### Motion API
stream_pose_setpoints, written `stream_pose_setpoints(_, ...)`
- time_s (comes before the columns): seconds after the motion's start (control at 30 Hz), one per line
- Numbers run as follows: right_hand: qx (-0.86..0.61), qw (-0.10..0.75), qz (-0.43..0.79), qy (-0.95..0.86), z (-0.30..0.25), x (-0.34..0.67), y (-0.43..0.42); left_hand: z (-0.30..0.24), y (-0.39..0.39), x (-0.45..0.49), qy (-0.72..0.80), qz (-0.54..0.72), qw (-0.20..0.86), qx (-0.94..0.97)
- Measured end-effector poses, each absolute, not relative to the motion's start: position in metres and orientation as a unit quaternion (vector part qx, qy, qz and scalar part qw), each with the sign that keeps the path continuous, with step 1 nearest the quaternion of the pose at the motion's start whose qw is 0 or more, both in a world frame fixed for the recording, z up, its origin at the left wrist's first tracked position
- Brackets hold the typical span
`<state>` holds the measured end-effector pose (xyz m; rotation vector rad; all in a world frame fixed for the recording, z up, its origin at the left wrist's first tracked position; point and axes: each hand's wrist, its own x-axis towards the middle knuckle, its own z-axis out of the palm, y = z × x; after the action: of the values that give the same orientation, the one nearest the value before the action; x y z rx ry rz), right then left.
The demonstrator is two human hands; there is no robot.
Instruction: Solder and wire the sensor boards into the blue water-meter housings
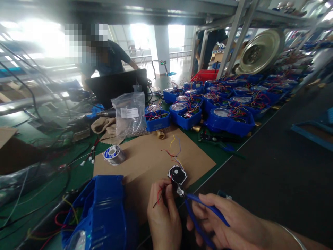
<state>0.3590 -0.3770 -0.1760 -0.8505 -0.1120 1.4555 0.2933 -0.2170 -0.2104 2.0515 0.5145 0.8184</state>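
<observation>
My left hand [164, 213] pinches thin red and black wires [159, 197] just below a small black, white-edged module [177, 174] with a round disc on top. Blue-handled pliers or cutters [194, 205] are gripped in my right hand [221, 220]. The tool's head meets the wires at the module's near edge; whether its jaws are closed on them is too small to tell. Yellow, blue and red wires [174, 152] spread from the module's far side over the brown cardboard sheet [145, 156].
A solder spool [113, 155] stands on the cardboard. A blue meter housing [104, 211] lies near left. Rows of wired blue housings [221, 118] fill the back right. Behind are a clear plastic bag [130, 114], a cloth [105, 130], a black monitor [119, 86] and a person [111, 59].
</observation>
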Motion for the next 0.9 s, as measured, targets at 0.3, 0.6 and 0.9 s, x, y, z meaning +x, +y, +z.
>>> stream_pose_setpoints(0.3,-0.364,0.675,0.64,-0.052,-0.176,0.3611,-0.3782,-0.2072,-0.2195,0.2949,0.208,0.342,0.419,0.815)
stream_pose_setpoints(0.6,-0.398,0.666,0.628,-0.049,-0.1733,0.3595,-0.3774,-0.2055,-0.2189,0.2929,0.19,0.356,0.396,0.825)
stream_pose_setpoints(0.9,-0.402,0.674,0.618,-0.045,-0.1756,0.3598,-0.3734,-0.2077,-0.2187,0.2941,0.186,0.354,0.396,0.826)
